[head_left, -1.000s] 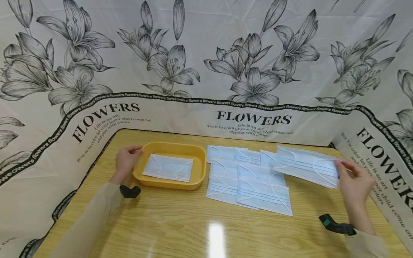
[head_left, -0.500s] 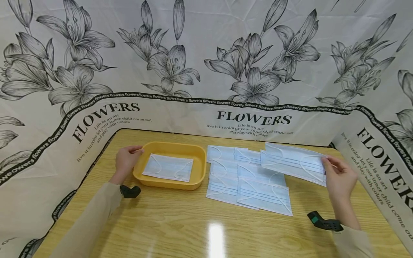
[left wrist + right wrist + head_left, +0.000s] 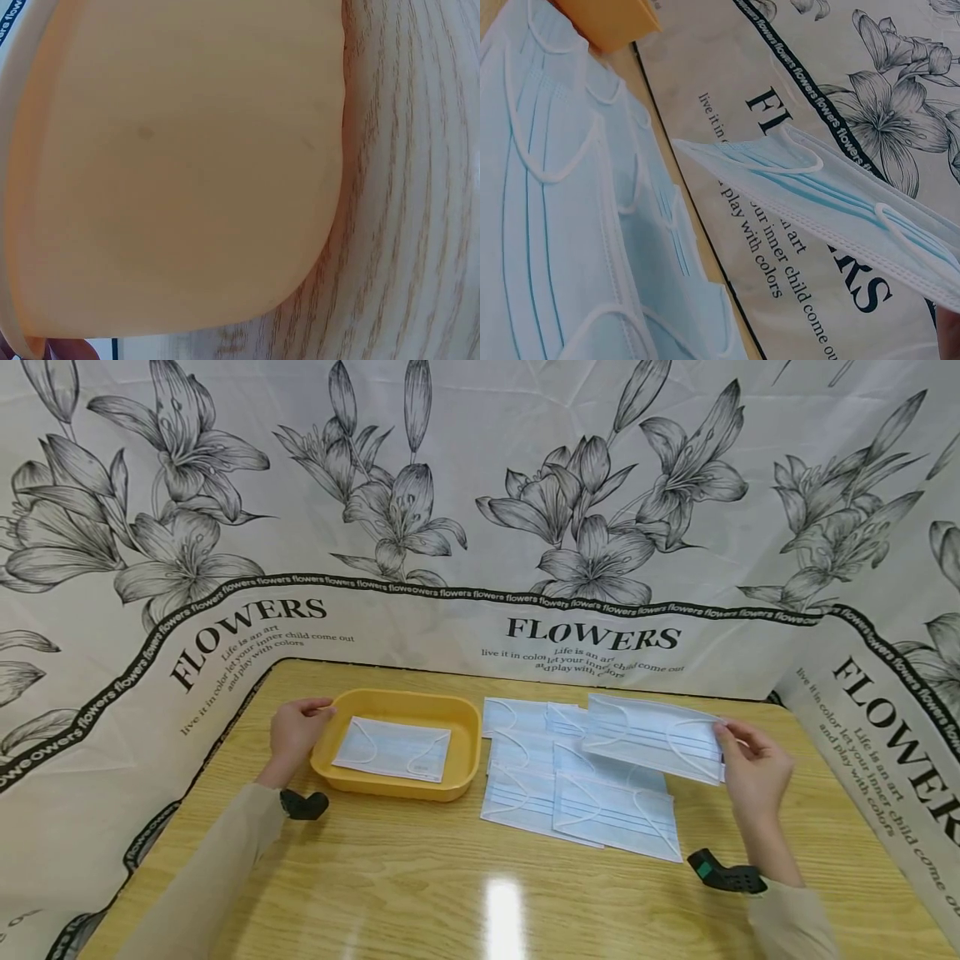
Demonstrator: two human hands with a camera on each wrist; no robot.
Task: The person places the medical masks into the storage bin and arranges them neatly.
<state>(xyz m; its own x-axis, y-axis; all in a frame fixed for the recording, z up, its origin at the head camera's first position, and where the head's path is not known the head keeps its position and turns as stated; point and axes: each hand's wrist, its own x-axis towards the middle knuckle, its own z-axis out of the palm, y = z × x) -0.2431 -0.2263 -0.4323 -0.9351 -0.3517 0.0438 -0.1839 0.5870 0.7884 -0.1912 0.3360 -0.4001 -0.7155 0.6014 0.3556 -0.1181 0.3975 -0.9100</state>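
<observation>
My right hand (image 3: 752, 768) pinches the right end of a light blue face mask (image 3: 651, 737) and holds it in the air above several more masks (image 3: 577, 789) spread flat on the wooden table (image 3: 420, 877). The right wrist view shows the held mask (image 3: 832, 202) hanging over those masks (image 3: 562, 225). My left hand (image 3: 294, 735) grips the left rim of a yellow tray (image 3: 457, 727). One mask (image 3: 392, 749) lies flat inside that tray. The left wrist view is filled by the tray's outer wall (image 3: 180, 165).
A flower-printed cloth (image 3: 480, 510) stands as a wall round the back and both sides of the table. Black wrist mounts (image 3: 303, 804) (image 3: 723, 875) sit by each sleeve. The front of the table shows bare wood with a light glare.
My right hand has carried the held mask leftward, from over the table's right side to above the spread masks. The left hand and tray have stayed still.
</observation>
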